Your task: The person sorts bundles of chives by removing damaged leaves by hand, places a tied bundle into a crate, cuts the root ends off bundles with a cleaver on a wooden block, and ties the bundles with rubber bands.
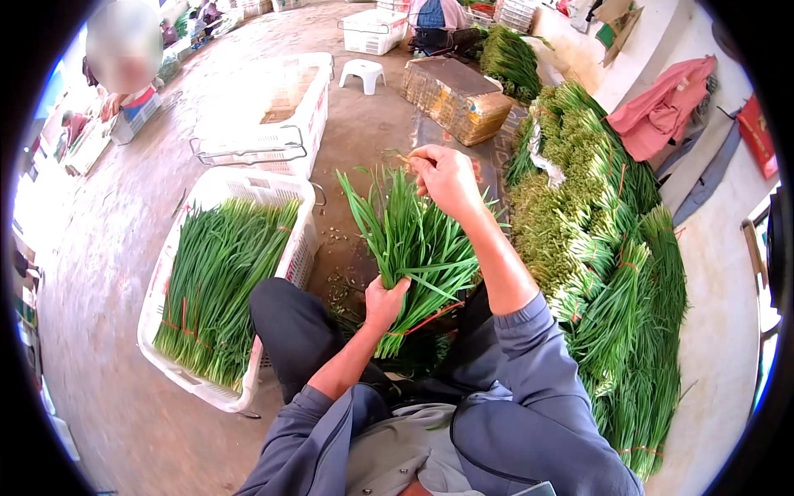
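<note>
Left fingers (401, 287): curled around long green leafy bundle (418, 236), seven o'clock
Right fingers (422, 163): pinching thin yellowish strand (402, 157), one o'clock

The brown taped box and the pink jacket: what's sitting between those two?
A big heap of tied green bundles lies between the box and the jacket, as the head camera's view shows.

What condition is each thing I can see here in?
Bunch of greens: banded, leaves fanned loose.
Left hand: closed around the bunch.
Right hand: raised, pinching a thin strand.
Front crate: upright, filled with banded greens.
Stool: upright.
Cardboard box: closed, taped.
Pink jacket: hanging.
Greens by the wall: bundled, heaped.
</note>
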A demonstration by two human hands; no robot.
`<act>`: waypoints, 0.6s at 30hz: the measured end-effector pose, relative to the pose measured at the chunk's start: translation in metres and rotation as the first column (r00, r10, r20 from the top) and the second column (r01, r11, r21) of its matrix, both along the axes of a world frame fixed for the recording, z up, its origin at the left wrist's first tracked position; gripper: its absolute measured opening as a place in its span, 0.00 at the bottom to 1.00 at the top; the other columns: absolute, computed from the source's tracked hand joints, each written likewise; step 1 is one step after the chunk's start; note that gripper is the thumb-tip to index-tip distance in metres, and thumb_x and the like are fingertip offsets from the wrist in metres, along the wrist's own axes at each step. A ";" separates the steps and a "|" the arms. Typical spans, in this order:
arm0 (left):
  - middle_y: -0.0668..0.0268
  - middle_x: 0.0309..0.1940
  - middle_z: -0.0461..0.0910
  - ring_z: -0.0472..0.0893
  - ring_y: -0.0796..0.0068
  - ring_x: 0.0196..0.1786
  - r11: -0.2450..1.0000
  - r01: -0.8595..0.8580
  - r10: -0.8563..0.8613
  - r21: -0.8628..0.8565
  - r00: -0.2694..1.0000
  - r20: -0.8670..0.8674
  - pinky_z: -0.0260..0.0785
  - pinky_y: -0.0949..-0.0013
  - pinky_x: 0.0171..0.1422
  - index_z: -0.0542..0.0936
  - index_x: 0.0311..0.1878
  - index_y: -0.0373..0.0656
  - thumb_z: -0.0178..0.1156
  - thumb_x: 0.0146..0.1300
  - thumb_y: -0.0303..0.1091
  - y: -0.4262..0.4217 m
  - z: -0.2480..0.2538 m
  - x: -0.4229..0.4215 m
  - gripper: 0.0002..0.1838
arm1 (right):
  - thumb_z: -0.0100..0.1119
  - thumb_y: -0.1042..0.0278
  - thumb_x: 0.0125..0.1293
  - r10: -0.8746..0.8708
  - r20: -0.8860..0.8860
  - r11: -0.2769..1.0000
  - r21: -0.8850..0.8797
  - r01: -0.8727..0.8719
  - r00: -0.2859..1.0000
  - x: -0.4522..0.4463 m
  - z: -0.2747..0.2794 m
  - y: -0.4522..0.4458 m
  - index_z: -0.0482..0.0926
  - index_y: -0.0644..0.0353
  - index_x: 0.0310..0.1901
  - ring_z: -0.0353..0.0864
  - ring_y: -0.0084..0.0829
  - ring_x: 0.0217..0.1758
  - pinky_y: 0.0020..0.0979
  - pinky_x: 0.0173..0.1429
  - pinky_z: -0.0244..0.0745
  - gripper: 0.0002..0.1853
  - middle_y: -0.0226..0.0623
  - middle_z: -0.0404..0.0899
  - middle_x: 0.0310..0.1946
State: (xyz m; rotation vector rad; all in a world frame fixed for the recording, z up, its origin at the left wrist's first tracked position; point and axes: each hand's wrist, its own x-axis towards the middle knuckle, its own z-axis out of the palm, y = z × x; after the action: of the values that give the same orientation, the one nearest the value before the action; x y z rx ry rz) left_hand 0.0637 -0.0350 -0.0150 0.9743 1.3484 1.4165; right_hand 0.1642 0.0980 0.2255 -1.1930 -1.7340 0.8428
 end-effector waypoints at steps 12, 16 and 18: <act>0.67 0.30 0.86 0.79 0.79 0.33 0.999 -0.004 0.002 -0.033 0.998 -0.061 0.73 0.67 0.44 0.86 0.43 0.35 0.68 0.63 0.37 -0.002 0.016 -0.004 0.14 | 0.63 0.70 0.70 -0.098 -0.375 0.990 -0.127 0.053 0.922 0.007 0.005 0.025 0.86 0.63 0.42 0.83 0.22 0.23 0.27 0.29 0.79 0.07 0.33 0.82 0.26; 0.69 0.32 0.86 0.80 0.78 0.35 0.998 -0.053 0.050 0.026 0.991 0.121 0.73 0.67 0.45 0.86 0.43 0.35 0.66 0.64 0.37 0.013 -0.006 -0.007 0.14 | 0.64 0.74 0.70 0.491 -0.424 0.782 -0.170 -0.599 0.761 0.041 -0.001 -0.029 0.83 0.64 0.43 0.83 0.23 0.28 0.26 0.31 0.80 0.04 0.35 0.83 0.29; 0.69 0.37 0.86 0.81 0.75 0.37 0.990 -0.038 0.088 -0.134 0.919 0.385 0.73 0.67 0.46 0.86 0.46 0.35 0.65 0.66 0.36 0.018 -0.002 -0.017 0.13 | 0.69 0.75 0.66 0.688 -0.366 0.330 -0.611 -0.720 0.627 0.045 -0.009 -0.073 0.80 0.58 0.61 0.88 0.27 0.38 0.32 0.43 0.86 0.22 0.40 0.87 0.39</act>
State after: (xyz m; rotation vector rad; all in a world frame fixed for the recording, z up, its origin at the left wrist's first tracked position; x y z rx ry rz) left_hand 0.0471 -0.0168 -0.0173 0.5319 1.1581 1.4637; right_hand 0.2096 0.0251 0.2164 -0.7577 -1.9482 2.2629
